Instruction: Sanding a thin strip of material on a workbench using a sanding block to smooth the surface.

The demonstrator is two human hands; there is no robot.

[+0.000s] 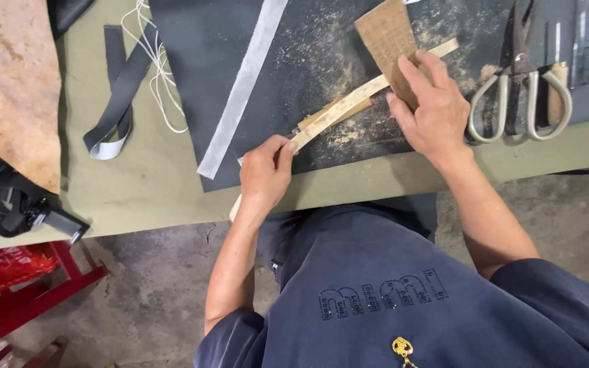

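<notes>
Two bare hands are working over a big green worktop (151,184). Its front edge is running just in front of the person's body, and the grey floor (138,300) is showing below it. A wide black mat (294,82) is lying on the worktop, with its near edge stopping a little short of the worktop's edge. Sawdust is sitting all over the middle of the mat. A big tan piece of leather (11,82) is filling the far left corner. There is open green room between it and the mat, but a dark strap (114,95) and some white string (155,61) are lying there. A long pale grey strip (240,88) is slanting across the mat's left side.

Big scissors (519,88) are lying on the mat at the far right, just beside the right hand.

A long light wooden strip (349,102) is slanting across the mat. Its low end is sticking out past the worktop's front edge.

The left hand (264,174) is gripping the low part of the strip, with its fingers (282,146) curled and pinching it tight. The right hand (434,105) is reaching forward with a bent wrist. Its fingers are pressing a brown sheet of sandpaper (386,41) flat onto the strip's upper part.
</notes>
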